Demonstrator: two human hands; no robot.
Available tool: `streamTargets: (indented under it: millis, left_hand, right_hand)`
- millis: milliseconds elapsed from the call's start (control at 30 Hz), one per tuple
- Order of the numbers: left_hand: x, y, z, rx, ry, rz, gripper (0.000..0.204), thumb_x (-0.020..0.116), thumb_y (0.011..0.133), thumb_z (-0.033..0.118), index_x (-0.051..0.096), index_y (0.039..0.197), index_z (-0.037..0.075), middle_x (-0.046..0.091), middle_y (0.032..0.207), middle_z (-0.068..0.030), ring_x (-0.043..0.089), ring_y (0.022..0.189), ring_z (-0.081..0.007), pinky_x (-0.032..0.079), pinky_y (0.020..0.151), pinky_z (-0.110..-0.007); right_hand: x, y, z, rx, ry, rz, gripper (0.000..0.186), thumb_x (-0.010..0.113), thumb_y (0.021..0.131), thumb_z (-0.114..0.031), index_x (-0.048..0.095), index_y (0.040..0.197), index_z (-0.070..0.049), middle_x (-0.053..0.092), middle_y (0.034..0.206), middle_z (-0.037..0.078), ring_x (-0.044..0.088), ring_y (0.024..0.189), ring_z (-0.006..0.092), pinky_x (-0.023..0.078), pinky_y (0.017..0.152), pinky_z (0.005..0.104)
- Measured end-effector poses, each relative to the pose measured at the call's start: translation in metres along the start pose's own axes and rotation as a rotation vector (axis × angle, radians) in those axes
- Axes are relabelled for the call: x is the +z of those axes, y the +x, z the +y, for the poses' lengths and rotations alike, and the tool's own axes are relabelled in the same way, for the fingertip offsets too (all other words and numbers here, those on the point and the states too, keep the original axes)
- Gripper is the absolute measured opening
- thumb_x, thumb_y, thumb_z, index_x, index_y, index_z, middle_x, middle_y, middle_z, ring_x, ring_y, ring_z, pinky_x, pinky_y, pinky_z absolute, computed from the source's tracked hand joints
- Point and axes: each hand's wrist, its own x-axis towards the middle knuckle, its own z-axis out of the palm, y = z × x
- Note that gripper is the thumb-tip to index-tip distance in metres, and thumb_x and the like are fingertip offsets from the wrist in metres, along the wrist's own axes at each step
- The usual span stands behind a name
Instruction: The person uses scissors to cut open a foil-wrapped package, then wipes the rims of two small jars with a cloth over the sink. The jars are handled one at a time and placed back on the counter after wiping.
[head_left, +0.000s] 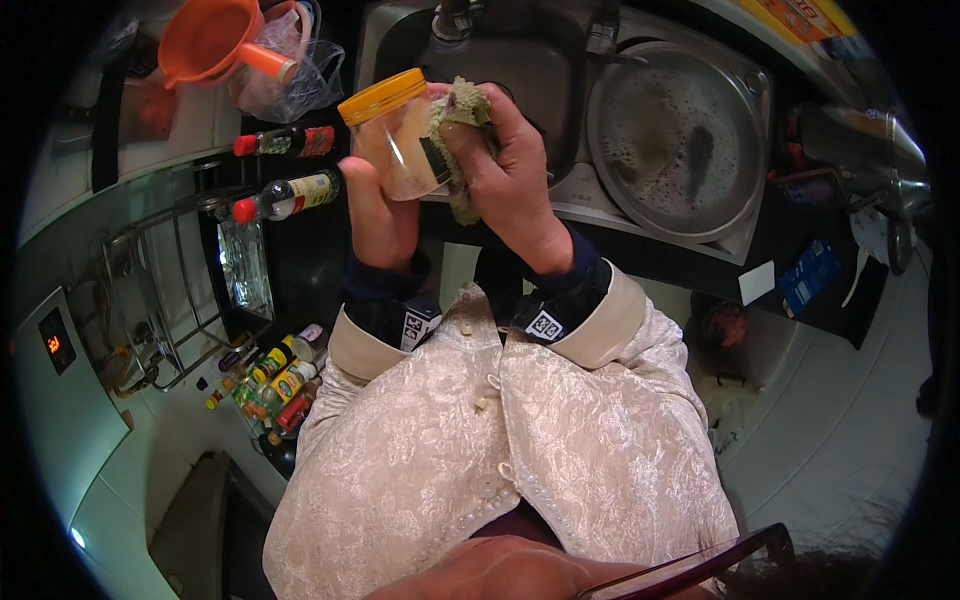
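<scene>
A clear plastic jar [398, 150] with a yellow screw lid [382, 95] is tilted in front of the sink's left basin. My left hand [378, 205] grips it from behind and below, with the thumb up along its left side and most of the fingers hidden by the jar. My right hand [510, 165] is closed around a crumpled light green cloth [462, 115] and presses it against the jar's right side, near the base. Part of a dark label shows beside the cloth.
The right basin holds a large round metal pan [735, 215] of sudsy water. Two red-capped bottles [300, 195] [285, 141] lie left of my hands. An orange strainer-like scoop [210, 45] sits at the far left. A blue packet [808, 278] lies on the right counter.
</scene>
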Motion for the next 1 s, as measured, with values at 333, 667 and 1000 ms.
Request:
streamTargets:
  millis: [333, 667, 1000]
  left_hand:
    - [0.008, -0.005, -0.005, 0.124, 0.279, 0.089, 0.06, 0.065, 0.095, 0.029, 0.037, 0.139, 0.001, 0.054, 0.128, -0.0106, 0.056, 0.115, -0.0173, 0.047, 0.099, -0.032]
    - [-0.006, 0.001, -0.004, 0.169, 0.307, 0.006, 0.082, 0.068, 0.092, 0.044, 0.03, 0.149, -0.002, 0.051, 0.137, -0.0136, 0.054, 0.125, -0.0229, 0.042, 0.107, -0.036]
    - [-0.007, 0.001, -0.001, 0.084, 0.114, 0.003, 0.075, 0.068, 0.094, 0.041, 0.031, 0.146, 0.001, 0.051, 0.136, -0.0127, 0.054, 0.124, -0.0212, 0.042, 0.106, -0.035]
  right_hand:
    - [0.013, 0.004, -0.007, -0.252, -0.2, 0.097, 0.026, 0.062, 0.092, -0.001, 0.056, 0.116, 0.005, 0.064, 0.121, 0.023, 0.069, 0.098, 0.0342, 0.055, 0.086, 0.0355]
    - [0.013, 0.004, -0.018, -0.106, -0.05, 0.034, 0.016, 0.059, 0.094, -0.006, 0.055, 0.106, 0.003, 0.068, 0.095, 0.017, 0.068, 0.084, 0.0216, 0.052, 0.076, 0.0294]
    - [0.013, 0.012, -0.002, 0.211, 0.451, 0.123, 0.009, 0.058, 0.094, -0.004, 0.058, 0.103, -0.001, 0.07, 0.106, 0.012, 0.063, 0.093, 0.0152, 0.052, 0.084, 0.0272]
